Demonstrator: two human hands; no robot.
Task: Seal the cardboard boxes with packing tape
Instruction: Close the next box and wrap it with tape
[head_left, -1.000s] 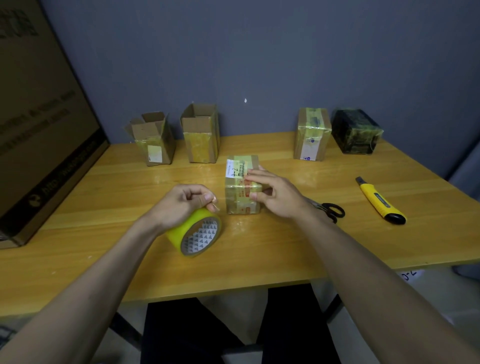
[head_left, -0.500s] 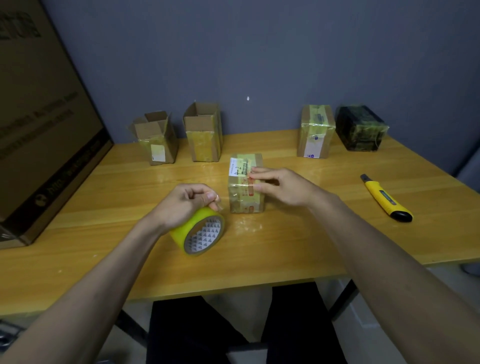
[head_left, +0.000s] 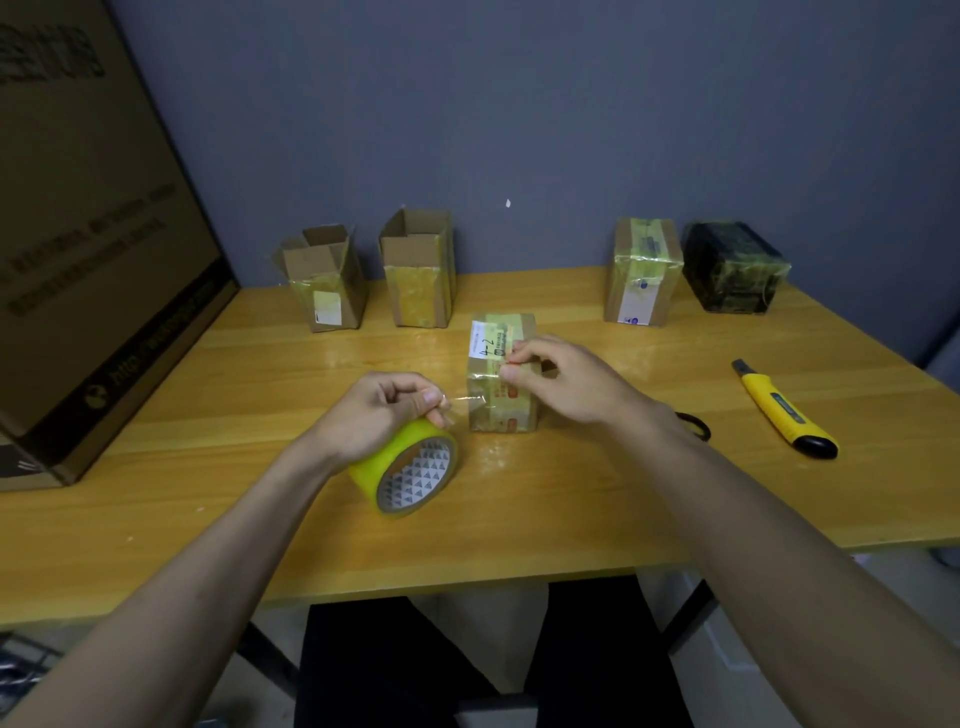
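From my head camera, my left hand (head_left: 374, 415) grips the yellow tape roll (head_left: 410, 467), which stands on its edge on the wooden table (head_left: 208, 441), and a short strip of tape (head_left: 465, 400) runs from it to the small taped box (head_left: 501, 374) at the middle. My right hand (head_left: 563, 382) pinches the tape end against the top of this closed box. At the back two cardboard boxes (head_left: 324, 283) (head_left: 418, 267) stand open, their insides hidden from me, and a sealed box (head_left: 641, 270) and a black wrapped box (head_left: 732, 265) stand at the right.
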